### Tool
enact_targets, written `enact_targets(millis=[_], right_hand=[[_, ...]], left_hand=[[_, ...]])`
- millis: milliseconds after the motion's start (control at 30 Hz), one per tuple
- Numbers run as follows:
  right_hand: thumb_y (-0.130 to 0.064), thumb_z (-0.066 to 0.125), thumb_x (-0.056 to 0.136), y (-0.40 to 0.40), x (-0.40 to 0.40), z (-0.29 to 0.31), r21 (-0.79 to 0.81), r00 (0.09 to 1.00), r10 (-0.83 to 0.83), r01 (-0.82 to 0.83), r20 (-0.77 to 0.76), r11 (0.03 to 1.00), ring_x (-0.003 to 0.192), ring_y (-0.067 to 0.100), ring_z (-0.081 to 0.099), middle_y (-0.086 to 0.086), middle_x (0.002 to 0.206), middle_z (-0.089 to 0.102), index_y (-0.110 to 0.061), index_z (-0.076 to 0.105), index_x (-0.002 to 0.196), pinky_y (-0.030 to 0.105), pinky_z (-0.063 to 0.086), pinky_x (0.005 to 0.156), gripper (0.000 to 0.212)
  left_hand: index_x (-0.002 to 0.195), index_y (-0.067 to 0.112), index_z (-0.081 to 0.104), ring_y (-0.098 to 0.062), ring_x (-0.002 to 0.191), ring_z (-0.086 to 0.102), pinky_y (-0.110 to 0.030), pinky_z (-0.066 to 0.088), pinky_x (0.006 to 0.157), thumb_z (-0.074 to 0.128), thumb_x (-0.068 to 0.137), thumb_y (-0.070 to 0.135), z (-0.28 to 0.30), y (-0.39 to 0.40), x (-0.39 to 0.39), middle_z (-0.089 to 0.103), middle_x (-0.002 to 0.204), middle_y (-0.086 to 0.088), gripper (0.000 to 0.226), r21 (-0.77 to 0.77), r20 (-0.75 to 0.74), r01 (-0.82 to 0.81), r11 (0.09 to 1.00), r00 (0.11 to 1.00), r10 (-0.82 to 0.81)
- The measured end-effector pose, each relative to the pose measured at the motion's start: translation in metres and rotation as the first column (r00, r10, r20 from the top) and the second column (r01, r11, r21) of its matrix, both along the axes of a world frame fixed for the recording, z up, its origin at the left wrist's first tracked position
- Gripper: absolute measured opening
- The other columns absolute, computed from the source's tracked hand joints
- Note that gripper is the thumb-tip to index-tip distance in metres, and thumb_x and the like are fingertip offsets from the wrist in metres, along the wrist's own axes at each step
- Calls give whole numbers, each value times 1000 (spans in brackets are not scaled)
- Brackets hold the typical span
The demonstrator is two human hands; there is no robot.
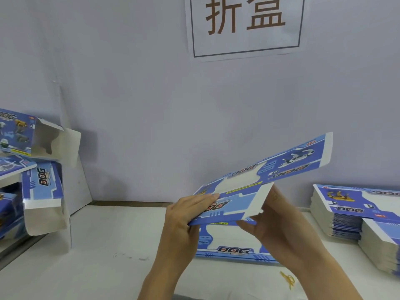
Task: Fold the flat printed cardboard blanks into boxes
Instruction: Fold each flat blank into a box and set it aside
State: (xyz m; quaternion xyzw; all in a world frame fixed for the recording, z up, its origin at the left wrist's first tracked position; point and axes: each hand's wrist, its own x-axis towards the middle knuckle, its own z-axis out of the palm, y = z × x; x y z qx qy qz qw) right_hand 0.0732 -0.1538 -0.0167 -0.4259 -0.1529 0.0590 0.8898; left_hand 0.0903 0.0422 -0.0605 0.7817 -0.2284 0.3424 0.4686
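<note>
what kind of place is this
Probably a packaging workstation for folding boxes: a stack of flat blanks on the white table, folded boxes piled at the left, and a wall sign reading "fold boxes".

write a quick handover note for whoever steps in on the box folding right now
Left hand: grips the near left edge of a flat blue DOG blank, held tilted above the table.
Right hand: under the blank at its white flap, fingers bending it.
Supply: tall stack of flat blanks at right; a few more lie flat on the table under the hands.
Done: folded boxes piled at left, ends still open.
Left: finish this blank, then the stacks. A yellow rubber band lies near the right forearm.
</note>
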Motion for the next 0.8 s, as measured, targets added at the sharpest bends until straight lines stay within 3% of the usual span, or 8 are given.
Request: enact_targets(millis=[133, 267, 333, 400, 467, 533, 633, 800], right_hand=[[-25, 70, 71, -4, 1, -2, 26, 999, 9, -8, -32, 1000, 119, 44, 61, 19, 133, 62, -8, 54, 135, 57, 48, 98, 69], [-15, 68, 64, -9, -1, 0, 71, 998, 43, -40, -46, 997, 84, 37, 72, 21, 105, 72, -5, 73, 95, 42, 60, 61, 33], [-13, 60, 70, -11, -3, 0, 72, 997, 28, -22, -76, 997, 77, 34, 73, 19, 97, 74, -6, 78, 84, 36, 57, 52, 24], [-13, 55, 78, -13, -2, -4, 73, 996, 14, -7, -94, 997, 80, 33, 75, 18, 99, 75, -7, 78, 88, 35, 58, 51, 26], [-12, 52, 89, -12, 2, -8, 9, 994, -51, 52, -99, 999, 91, 34, 74, 17, 108, 74, -7, 72, 105, 42, 63, 63, 26], [-10, 47, 100, -5, 5, -12, -96, 981, -179, 171, -75, 981, 95, 37, 70, 15, 111, 73, -6, 63, 117, 49, 60, 79, 24], [-5, 48, 102, 8, 6, -17, -237, 944, -328, 326, 33, 915, 92, 34, 71, 12, 107, 75, -8, 59, 117, 51, 59, 80, 19], [-1, 49, 99, 19, 6, -20, -448, 876, -436, 481, 207, 754, 73, 16, 71, -1, 81, 73, -12, 60, 99, 31, 57, 60, 16]], left_hand=[[114, 57, 58, -20, 116, 65, -58, 56, 86, 61, 86, 17, -5, 2, 2, 60, 124, 36, 48, -5, -21, 27, 1000, 999, -27], [129, 48, 53, -10, 117, 63, -50, 57, 89, 64, 84, 25, -7, 6, 5, 64, 123, 28, 52, 63, 61, -55, 996, 997, 51], [134, 40, 47, -10, 119, 62, -48, 55, 93, 63, 86, 32, -7, 6, 4, 65, 128, 15, 52, 133, 101, -89, 987, 992, 76], [130, 42, 60, -13, 122, 60, -50, 50, 98, 60, 88, 36, -6, 7, 4, 64, 131, 12, 43, 207, 83, -111, 972, 992, 96], [129, 53, 52, -12, 134, 48, -47, 35, 111, 62, 84, 29, -1, 5, 2, 52, 138, 23, 52, 312, -49, -127, 942, 988, 149], [128, 66, 19, -3, 147, 21, -36, 16, 119, 64, 87, 32, 1, 2, -2, 24, 143, 36, 71, 468, -225, -55, 882, 958, 180], [143, 60, 0, 4, 149, -9, -40, 7, 124, 69, 76, 65, 4, -3, -6, 0, 157, 33, 97, 498, -498, 158, 853, 857, 131], [139, 67, -3, -7, 151, 12, -49, 25, 121, 75, 60, 73, 20, -11, -20, -4, 159, 34, 111, 307, -620, 256, 917, 784, -12]])
